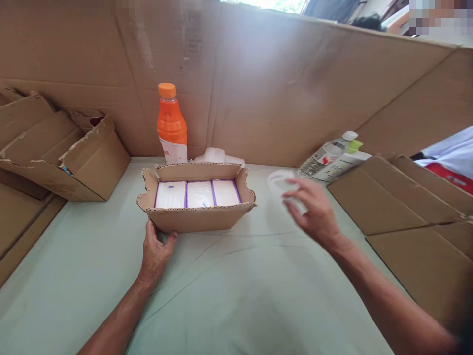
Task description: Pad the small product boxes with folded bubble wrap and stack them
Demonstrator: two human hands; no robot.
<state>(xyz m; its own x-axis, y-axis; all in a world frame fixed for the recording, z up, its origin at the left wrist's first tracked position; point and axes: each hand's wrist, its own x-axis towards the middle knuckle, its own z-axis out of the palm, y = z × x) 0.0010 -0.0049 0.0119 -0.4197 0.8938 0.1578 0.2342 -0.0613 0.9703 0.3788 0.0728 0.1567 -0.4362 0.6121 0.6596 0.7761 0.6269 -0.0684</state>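
Hands apart: left hand (155, 251) grips the cardboard tray (195, 217) at its 7 o'clock corner; right hand (312, 212), at 3 o'clock, holds a blurred white piece (278, 181).

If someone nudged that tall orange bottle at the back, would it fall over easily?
Probably yes: the tall orange plastic bottle with an orange cap stands upright on a narrow base, so a high push may tip it. It looks nearly full, so likely heavy for its size. Once down, its round body would probably roll.
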